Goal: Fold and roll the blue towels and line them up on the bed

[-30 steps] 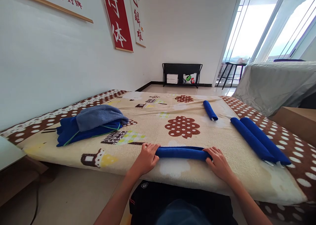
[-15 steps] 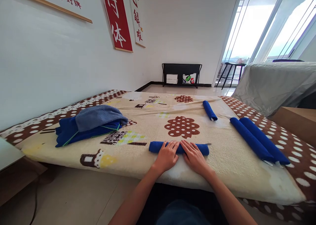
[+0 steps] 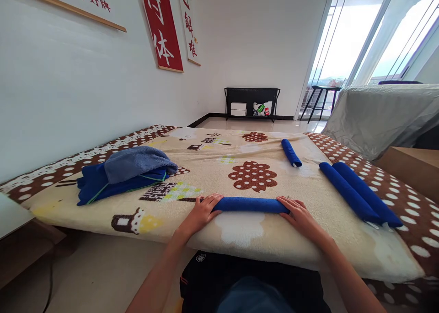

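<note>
A rolled blue towel [image 3: 250, 205] lies crosswise near the front edge of the blanket. My left hand [image 3: 206, 209] covers its left end, the fingers over the top and the thumb along the near side. Around the right end curls my right hand [image 3: 297, 212] in the same way. Both end faces of the roll are hidden by my hands. To the right lie two more rolled blue towels [image 3: 350, 191] side by side, with a shorter-looking blue roll [image 3: 291, 153] farther back. Loose blue and grey towels [image 3: 137, 169] are heaped on the left.
The cream patterned blanket [image 3: 202, 226] covers a low bed, with brown dotted fabric [image 3: 420, 233] along its sides. A black rack [image 3: 253, 95] stands by the far wall. At right are a plastic-covered piece of furniture [image 3: 384, 114], a cardboard box [image 3: 411, 166] and a black stool [image 3: 322, 100].
My hands have moved apart from the middle of the rolled towel, left hand to its left end and right hand to its right end. The other rolls have stayed put.
</note>
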A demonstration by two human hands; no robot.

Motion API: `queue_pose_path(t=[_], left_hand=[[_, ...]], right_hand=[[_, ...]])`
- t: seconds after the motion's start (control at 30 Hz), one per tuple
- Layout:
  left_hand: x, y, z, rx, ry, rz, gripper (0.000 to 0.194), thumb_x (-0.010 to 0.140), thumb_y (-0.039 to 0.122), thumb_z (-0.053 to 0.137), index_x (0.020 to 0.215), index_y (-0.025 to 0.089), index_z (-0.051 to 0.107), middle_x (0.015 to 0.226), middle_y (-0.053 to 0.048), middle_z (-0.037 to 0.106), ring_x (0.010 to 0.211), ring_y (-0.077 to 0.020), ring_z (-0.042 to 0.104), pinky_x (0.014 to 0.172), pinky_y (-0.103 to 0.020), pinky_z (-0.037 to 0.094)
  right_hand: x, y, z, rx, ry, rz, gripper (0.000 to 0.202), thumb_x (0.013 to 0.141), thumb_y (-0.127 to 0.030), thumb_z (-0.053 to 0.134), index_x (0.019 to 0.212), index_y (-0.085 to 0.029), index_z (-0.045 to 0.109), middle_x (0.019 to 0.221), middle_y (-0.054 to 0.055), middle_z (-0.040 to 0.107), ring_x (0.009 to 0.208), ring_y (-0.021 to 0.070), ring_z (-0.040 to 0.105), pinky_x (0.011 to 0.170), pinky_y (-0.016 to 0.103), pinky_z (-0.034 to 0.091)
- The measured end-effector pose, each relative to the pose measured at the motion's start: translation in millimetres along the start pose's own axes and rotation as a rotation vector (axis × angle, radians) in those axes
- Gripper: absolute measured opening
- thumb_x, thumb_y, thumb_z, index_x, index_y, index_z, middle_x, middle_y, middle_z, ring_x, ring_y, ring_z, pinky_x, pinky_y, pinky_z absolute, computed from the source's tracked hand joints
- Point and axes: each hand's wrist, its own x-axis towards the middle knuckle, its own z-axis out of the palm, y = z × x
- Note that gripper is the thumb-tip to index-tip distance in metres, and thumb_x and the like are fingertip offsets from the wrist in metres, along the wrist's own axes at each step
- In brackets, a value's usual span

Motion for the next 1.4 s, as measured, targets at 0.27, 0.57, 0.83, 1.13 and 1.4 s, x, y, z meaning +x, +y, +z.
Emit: queue_pose_path(t=[0.27,0.57,0.83,1.13,1.4], left_hand=[[3,-7,-8.3,-0.062,-0.055,-0.001,0.046,0.099,0.039,0.047,0.144,0.028,0.044,0.146,-0.010,0.053,0.134,-0.0245,0.046,0.109,-0.046,0.030],[3,-8,-9.2,-0.116,-0.030,-0.006,0.049,0.097,0.037,0.051,0.144,0.026,0.043,0.142,-0.010,0.055,0.131,-0.0255,0.049,0.108,-0.046,0.031],[0,-4,-12.9,-0.166,-0.015,-0.013,0.047,0.093,0.033,0.055,0.139,0.025,0.049,0.140,-0.011,0.057,0.130,-0.0257,0.050,0.109,-0.045,0.032],[7,60,-7.2,-0.322,0.032,-0.006,0.041,0.086,0.027,0.062,0.126,0.021,0.057,0.132,-0.010,0.063,0.123,-0.0263,0.055,0.109,-0.046,0.029],[32,134,11.3,-0.680,-0.083,-0.059,0.025,0.075,0.032,0.071,0.097,0.021,0.067,0.096,-0.003,0.068,0.101,-0.0262,0.050,0.096,-0.037,0.040]], right_hand=[[4,2,-2,0.020,0.044,-0.052,0.049,0.095,-0.033,0.049,0.143,-0.025,0.045,0.139,0.008,0.057,0.127,0.0213,0.054,0.107,0.045,0.042],[3,8,1,0.046,0.062,-0.033,0.046,0.093,-0.037,0.054,0.137,-0.024,0.050,0.134,0.008,0.060,0.121,0.0224,0.057,0.104,0.045,0.044],[8,-3,-43,0.134,-0.009,-0.034,0.036,0.088,-0.034,0.059,0.122,-0.025,0.063,0.115,0.005,0.070,0.106,0.0218,0.064,0.096,0.041,0.050],[56,-59,-178,0.242,0.231,-0.104,0.035,0.083,-0.044,0.067,0.111,-0.024,0.063,0.102,0.003,0.069,0.088,0.0181,0.064,0.080,0.032,0.051],[118,-144,-233,0.181,0.306,-0.272,0.023,0.082,-0.042,0.064,0.092,-0.021,0.063,0.081,-0.003,0.063,0.068,0.0094,0.055,0.064,0.024,0.044]])
